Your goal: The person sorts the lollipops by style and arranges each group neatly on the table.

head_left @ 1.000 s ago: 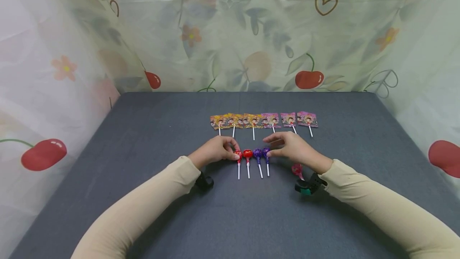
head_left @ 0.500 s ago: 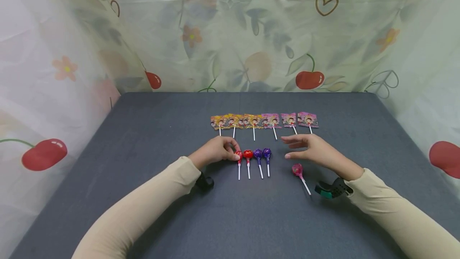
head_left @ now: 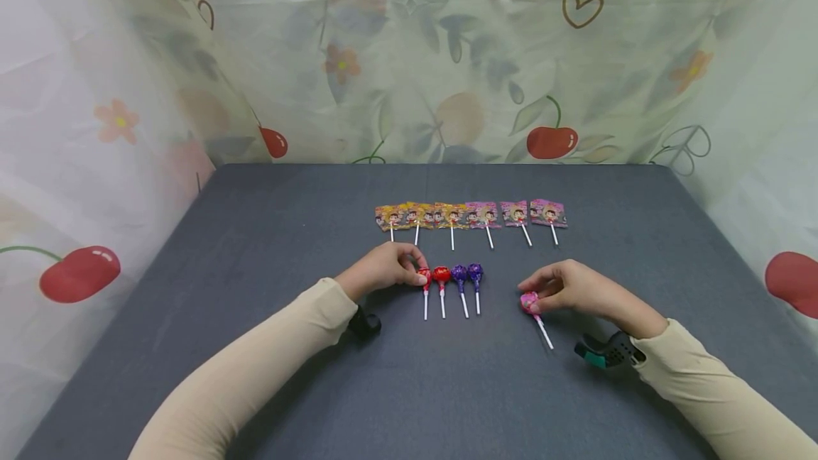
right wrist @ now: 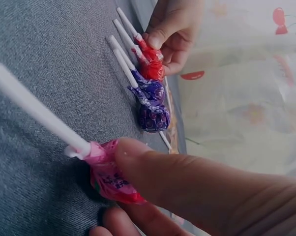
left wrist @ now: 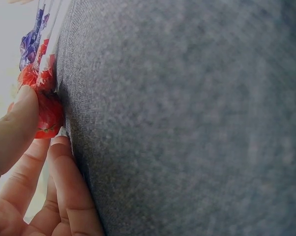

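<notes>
My left hand (head_left: 385, 266) pinches the head of the leftmost red lollipop (head_left: 426, 292), its thumb on the wrapper in the left wrist view. Beside it lie another red lollipop (head_left: 442, 275) and two purple lollipops (head_left: 459, 273), all in one row with sticks toward me. Farther right, my right hand (head_left: 580, 292) holds a pink lollipop (head_left: 529, 302) by its wrapped head between thumb and fingers. In the right wrist view the white stick of this pink lollipop (right wrist: 106, 169) points up and left, and my thumb covers part of the head.
Behind the hands runs a row of flat-wrapped lollipops, several yellow (head_left: 419, 214) and several pink-purple (head_left: 547, 213), sticks toward me. The dark grey table (head_left: 409, 389) ends at the back against a printed curtain (head_left: 409, 77).
My right hand has left the purple lollipops, moved right and toward me, and taken hold of the pink lollipop. My left hand stays at the red lollipop.
</notes>
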A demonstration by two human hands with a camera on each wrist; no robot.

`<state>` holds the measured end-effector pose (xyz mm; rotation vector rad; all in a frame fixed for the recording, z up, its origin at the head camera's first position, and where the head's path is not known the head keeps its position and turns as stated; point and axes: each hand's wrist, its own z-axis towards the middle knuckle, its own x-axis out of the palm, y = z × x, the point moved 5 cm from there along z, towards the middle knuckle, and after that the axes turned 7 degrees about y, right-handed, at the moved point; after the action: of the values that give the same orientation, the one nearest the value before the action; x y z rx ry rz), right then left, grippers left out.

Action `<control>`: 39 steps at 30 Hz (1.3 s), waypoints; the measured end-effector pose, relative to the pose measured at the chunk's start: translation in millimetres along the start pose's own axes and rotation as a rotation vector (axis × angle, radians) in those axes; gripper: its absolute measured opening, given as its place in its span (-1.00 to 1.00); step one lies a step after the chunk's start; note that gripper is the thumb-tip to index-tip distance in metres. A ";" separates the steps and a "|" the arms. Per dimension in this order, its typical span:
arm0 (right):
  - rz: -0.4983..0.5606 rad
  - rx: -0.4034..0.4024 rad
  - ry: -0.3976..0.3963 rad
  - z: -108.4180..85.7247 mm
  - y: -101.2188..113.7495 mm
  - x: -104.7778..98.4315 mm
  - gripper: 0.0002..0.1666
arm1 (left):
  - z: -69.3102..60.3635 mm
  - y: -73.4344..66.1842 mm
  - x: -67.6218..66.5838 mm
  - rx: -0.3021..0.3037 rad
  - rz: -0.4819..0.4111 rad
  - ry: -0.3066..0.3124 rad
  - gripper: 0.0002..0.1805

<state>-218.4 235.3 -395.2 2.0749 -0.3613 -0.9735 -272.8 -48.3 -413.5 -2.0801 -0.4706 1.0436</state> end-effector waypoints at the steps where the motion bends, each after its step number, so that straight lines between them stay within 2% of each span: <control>1: 0.005 -0.003 0.003 0.0 0.1 0.6 -0.55 | 0.0 0.3 0.0 -0.001 0.001 0.000 -0.76; 6: -0.005 -0.021 -0.016 1.5 2.5 1.2 -0.60 | -0.2 0.3 0.1 0.001 0.010 -0.004 -0.76; 10: -0.042 -0.035 -0.092 3.8 9.7 -4.4 -0.59 | -0.4 0.2 0.1 0.002 0.010 -0.006 -0.77; 15: -0.069 -0.009 -0.195 8.4 21.0 -13.3 -0.58 | -0.1 0.2 0.1 0.002 0.008 -0.005 -0.77; 23: -0.040 0.015 -0.281 22.1 28.0 -13.9 -0.59 | -0.6 -1.4 1.2 0.015 0.013 -0.005 -0.78; 34: -0.060 0.009 -0.303 42.8 16.8 -2.2 -0.63 | 0.8 -1.3 2.0 0.035 0.017 -0.008 -0.77; 39: -0.071 -0.031 -0.312 47.6 15.4 1.3 -0.64 | -0.4 -0.9 1.0 0.039 0.022 -0.013 -0.77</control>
<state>-251.8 198.8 -402.4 1.9193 -0.4312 -1.3427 -271.9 -47.3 -413.1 -2.0497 -0.4313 1.0722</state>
